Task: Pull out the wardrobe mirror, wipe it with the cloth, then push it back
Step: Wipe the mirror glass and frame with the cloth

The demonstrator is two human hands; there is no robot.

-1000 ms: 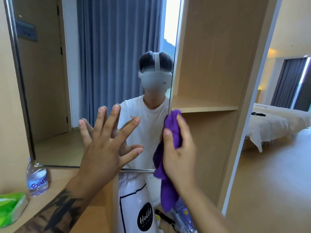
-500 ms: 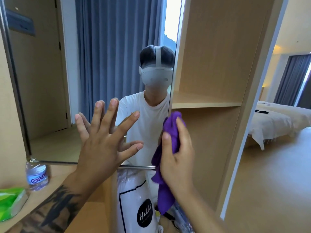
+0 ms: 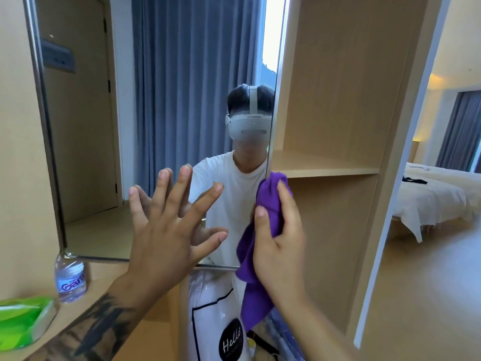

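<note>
Push-back step, as I judge it: my left hand (image 3: 166, 230) lies flat, fingers spread, on the mirror (image 3: 156, 126), my right hand (image 3: 279, 238) grips the cloth (image 3: 268, 194) at its edge; next, slide it into the wardrobe (image 3: 338, 100)

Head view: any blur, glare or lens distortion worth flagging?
Head view: sharp on the mirror and both hands; floor at right smeared; wardrobe edges bow from the wide lens; window reflection blown out; lamp glow warm, no glare on the cloth.
</note>
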